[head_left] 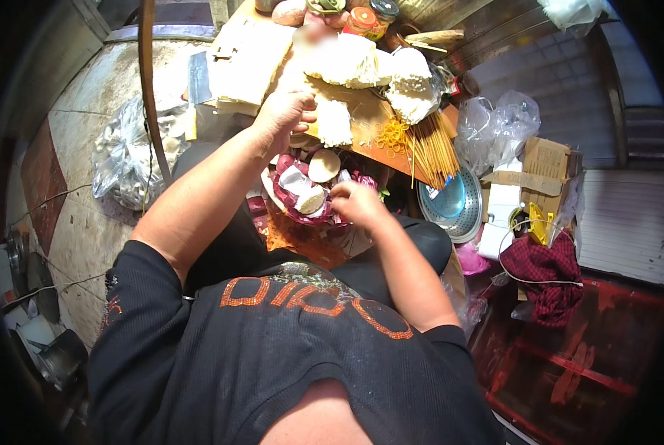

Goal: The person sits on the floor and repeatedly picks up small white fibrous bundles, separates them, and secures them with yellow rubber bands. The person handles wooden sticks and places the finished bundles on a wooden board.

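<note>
My left hand [284, 115] is over the near edge of the wooden board [369, 111], its fingers loosely bent and apart, with nothing visible in them. Just right of it lies a small bunch of white enoki mushrooms [336, 123]. Larger enoki bunches [350, 61] are heaped behind. Lower down, my right hand [358, 204] hangs beside a container of scraps [302, 189] between my knees; its fingers are loosely spread and seem to hold nothing. Pale cut-off ends [324, 165] and dark red pieces fill that container. Thin wooden skewers [432, 148] and yellow rubber bands [393, 137] lie at the board's right.
A cleaver [198, 78] lies left of a pale stack [247, 59]. Left on the floor is a clear bag of pale pieces [135, 152]. Jars [362, 21] stand at the back. To the right are a metal colander [454, 204], a cardboard box [543, 174] and a checked cloth [543, 278].
</note>
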Tool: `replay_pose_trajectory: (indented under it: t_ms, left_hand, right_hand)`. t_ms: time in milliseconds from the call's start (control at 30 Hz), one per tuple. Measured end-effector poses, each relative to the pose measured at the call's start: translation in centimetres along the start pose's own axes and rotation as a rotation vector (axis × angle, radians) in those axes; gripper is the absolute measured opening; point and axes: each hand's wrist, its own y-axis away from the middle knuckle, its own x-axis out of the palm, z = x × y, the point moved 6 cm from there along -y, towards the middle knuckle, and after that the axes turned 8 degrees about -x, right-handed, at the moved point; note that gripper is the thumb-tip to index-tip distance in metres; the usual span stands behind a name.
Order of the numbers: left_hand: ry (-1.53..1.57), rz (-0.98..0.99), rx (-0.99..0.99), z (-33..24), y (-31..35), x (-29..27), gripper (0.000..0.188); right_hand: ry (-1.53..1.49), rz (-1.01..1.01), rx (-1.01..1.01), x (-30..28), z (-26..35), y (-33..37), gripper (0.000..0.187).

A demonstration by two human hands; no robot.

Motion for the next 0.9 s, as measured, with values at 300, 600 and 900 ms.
replay_pose_trajectory:
  t_ms: [300, 600, 900]
  left_hand:
    - [-1.007, -0.084, 0.034, 5.0, -8.8, 3.1, 0.049]
    - [-0.558, -0.302, -0.1, 8.0, -11.2, 3.1, 0.048]
    - [-0.111, -0.163, -0.199, 7.4, -9.3, 3.8, 0.037]
  right_hand:
    - [-0.351, -0.342, 0.214, -4.8, -7.5, -9.6, 0.039]
    - [-0.258, -0.405, 0.277, -4.5, -7.2, -13.6, 0.036]
    - [-0.49, -0.462, 0.213, -5.5, -5.8, -13.0, 0.033]
